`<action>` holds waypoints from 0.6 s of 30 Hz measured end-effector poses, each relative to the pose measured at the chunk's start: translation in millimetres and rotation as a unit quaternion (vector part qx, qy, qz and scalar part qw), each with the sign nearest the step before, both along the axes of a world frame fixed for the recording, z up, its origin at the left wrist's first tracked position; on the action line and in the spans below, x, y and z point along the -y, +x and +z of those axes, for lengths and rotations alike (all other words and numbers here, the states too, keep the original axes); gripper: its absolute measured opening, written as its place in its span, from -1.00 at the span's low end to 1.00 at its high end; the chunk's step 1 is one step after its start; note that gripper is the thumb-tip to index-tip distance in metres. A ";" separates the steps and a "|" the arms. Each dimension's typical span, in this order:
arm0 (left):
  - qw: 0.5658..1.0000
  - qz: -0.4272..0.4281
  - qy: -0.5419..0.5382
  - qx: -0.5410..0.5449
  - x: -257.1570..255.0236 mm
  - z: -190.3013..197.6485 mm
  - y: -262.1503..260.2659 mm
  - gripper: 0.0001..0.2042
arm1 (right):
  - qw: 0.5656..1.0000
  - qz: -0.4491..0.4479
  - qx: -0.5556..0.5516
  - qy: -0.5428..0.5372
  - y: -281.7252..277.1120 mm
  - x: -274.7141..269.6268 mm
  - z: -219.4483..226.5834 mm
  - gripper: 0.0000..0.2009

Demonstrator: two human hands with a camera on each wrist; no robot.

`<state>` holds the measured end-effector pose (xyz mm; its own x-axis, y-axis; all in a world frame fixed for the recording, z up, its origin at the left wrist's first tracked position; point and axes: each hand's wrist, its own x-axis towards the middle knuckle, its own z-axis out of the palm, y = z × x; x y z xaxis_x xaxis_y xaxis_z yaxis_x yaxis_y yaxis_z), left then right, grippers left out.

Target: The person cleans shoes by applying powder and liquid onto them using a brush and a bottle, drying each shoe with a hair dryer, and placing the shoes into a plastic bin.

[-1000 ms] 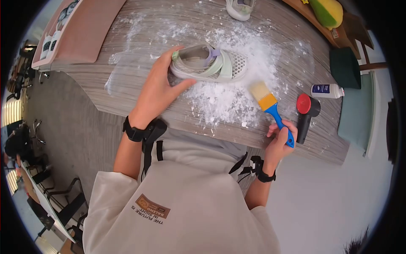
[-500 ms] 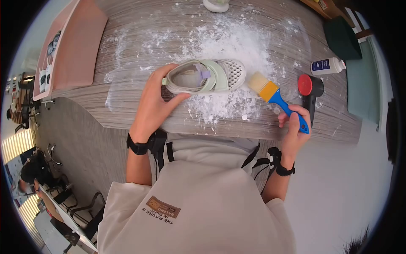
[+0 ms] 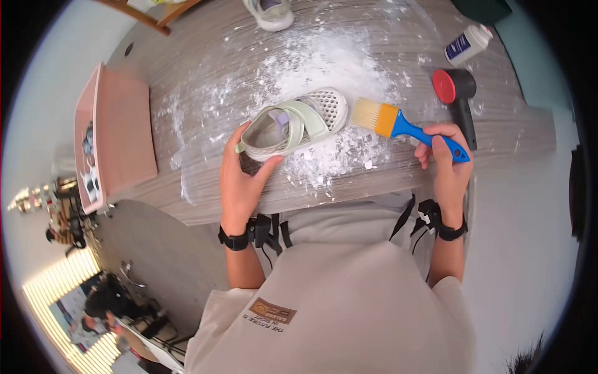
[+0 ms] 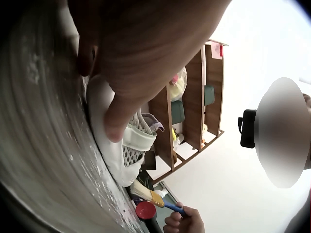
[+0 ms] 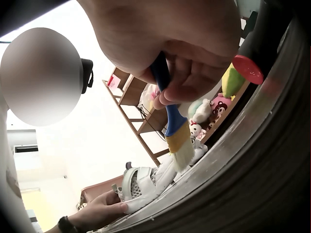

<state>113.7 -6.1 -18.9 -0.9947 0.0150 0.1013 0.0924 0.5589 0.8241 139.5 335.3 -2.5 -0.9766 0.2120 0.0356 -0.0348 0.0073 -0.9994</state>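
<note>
A pale shoe [image 3: 299, 124] with mint straps and a perforated toe sits on the powder-strewn table. My left hand [image 3: 242, 181] grips its heel, the thumb along the near side and the fingers behind. In the left wrist view the thumb presses the white sole [image 4: 108, 141]. My right hand [image 3: 450, 156] holds a flat paintbrush [image 3: 405, 128] by its blue handle. Its cream bristles [image 3: 366, 113] point left, close to the shoe's toe. The right wrist view shows the fingers curled round the handle, with the bristles [image 5: 183, 159] beside the toe.
White powder [image 3: 330, 65] covers the middle of the table. Right of it lie a black hair dryer [image 3: 464, 100] with a red end and a white bottle [image 3: 467, 45]. A second shoe [image 3: 272, 15] stands at the back, a pink bin [image 3: 128, 124] at the left.
The head view has turned, shifting the scene. The shoe, still in my left hand, now points up to the right in view. The brush has swung nearly level, bristles still near the toe.
</note>
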 end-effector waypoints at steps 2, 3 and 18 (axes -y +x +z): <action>1.000 0.004 0.029 0.010 -1.0 -3.1 0.3 -0.24 | 0.999 0.027 -0.001 -0.024 2.7 6.2 -0.6 -0.84; 1.000 0.001 0.025 0.006 0.2 -6.1 0.3 -0.23 | 0.998 0.049 0.012 -0.027 3.2 11.2 1.4 -0.84; 1.000 0.000 0.011 0.007 6.3 -13.1 1.9 -0.23 | 0.994 0.106 -0.018 -0.008 -29.9 32.6 21.0 -0.80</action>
